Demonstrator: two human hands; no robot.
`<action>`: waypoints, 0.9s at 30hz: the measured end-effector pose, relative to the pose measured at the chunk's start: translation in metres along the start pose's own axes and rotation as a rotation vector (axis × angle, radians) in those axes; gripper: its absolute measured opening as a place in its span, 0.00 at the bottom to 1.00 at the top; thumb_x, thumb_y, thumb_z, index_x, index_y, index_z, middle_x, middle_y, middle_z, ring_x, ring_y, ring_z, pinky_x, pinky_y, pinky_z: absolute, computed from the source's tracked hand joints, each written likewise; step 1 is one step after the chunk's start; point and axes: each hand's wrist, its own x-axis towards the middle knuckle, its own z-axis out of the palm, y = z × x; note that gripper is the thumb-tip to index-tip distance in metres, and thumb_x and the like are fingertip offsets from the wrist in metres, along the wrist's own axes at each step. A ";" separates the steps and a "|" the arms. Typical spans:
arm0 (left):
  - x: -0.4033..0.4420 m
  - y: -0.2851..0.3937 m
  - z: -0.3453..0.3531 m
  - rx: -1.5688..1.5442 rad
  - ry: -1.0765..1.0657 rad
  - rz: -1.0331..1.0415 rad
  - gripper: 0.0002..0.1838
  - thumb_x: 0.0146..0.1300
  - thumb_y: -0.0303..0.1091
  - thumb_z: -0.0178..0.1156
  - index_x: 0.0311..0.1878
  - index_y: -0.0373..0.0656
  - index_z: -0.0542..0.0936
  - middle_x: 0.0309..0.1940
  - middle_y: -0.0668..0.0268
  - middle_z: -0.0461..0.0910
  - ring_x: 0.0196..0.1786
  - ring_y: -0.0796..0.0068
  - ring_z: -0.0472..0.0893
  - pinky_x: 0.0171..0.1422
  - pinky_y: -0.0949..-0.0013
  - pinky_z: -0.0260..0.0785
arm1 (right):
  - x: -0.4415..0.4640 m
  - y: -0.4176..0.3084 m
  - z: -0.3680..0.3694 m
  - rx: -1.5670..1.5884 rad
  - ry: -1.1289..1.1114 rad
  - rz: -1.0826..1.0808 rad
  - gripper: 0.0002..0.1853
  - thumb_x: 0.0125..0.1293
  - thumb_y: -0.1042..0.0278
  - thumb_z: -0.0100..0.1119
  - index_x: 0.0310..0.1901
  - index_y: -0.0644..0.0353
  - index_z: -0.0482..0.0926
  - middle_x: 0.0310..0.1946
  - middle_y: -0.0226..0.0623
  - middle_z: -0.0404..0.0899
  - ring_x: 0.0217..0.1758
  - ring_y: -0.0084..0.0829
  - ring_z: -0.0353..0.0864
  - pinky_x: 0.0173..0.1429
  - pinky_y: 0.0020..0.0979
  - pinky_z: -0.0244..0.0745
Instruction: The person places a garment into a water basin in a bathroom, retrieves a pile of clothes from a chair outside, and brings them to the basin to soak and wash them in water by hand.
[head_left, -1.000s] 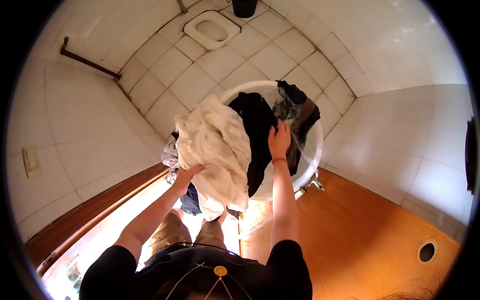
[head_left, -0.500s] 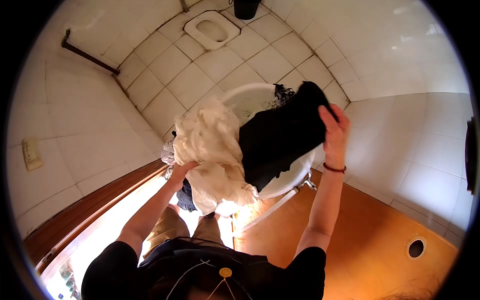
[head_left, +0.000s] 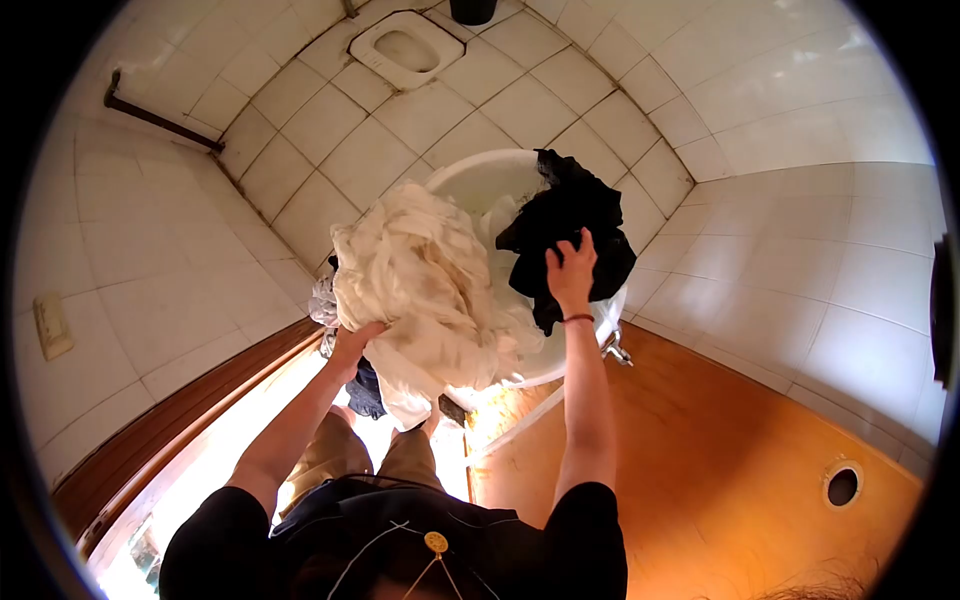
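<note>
My left hand (head_left: 352,352) is closed on the lower left edge of a large, bunched cream-coloured cloth (head_left: 425,270). That cloth hangs over the near left side of a round white tub (head_left: 480,161) with water in it. My right hand (head_left: 573,272) lies on a crumpled black cloth (head_left: 570,205) with its fingers spread. The black cloth rests over the right part of the tub, partly over its rim. Some pale, wet cloth shows in the water between the two. The tub's near left rim is hidden by the cream cloth.
A metal tap (head_left: 617,350) is beside the tub's right side. A squat toilet (head_left: 407,49) and a dark bucket (head_left: 473,10) are at the back. An orange-brown panel (head_left: 720,470) with a round hole lies at the right. Dark fabric (head_left: 365,390) sits below my left hand.
My right hand has moved left and down, from holding the black cloth raised and stretched to resting on it, now bunched at the tub. My left hand still holds the cream cloth.
</note>
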 end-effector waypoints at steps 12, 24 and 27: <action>0.007 -0.005 -0.002 -0.020 0.038 -0.044 0.30 0.46 0.29 0.63 0.55 0.37 0.66 0.45 0.58 0.75 0.45 0.65 0.77 0.48 0.64 0.71 | -0.006 0.057 0.136 0.000 -0.474 0.230 0.36 0.51 0.56 0.56 0.63 0.52 0.59 0.67 0.51 0.43 0.68 0.52 0.45 0.69 0.41 0.49; 0.010 -0.009 -0.007 0.019 -0.002 -0.012 0.32 0.47 0.28 0.62 0.58 0.39 0.64 0.48 0.60 0.73 0.49 0.66 0.75 0.53 0.65 0.68 | -0.020 0.119 0.180 -0.214 -0.672 0.371 0.26 0.61 0.52 0.48 0.57 0.57 0.61 0.57 0.44 0.57 0.57 0.42 0.59 0.57 0.40 0.60; 0.007 -0.005 -0.003 0.015 0.000 -0.010 0.32 0.47 0.29 0.63 0.57 0.40 0.64 0.47 0.60 0.74 0.48 0.67 0.75 0.51 0.66 0.69 | -0.015 0.118 0.148 -0.355 -0.425 0.081 0.15 0.62 0.57 0.48 0.41 0.61 0.69 0.38 0.41 0.67 0.38 0.37 0.67 0.44 0.36 0.66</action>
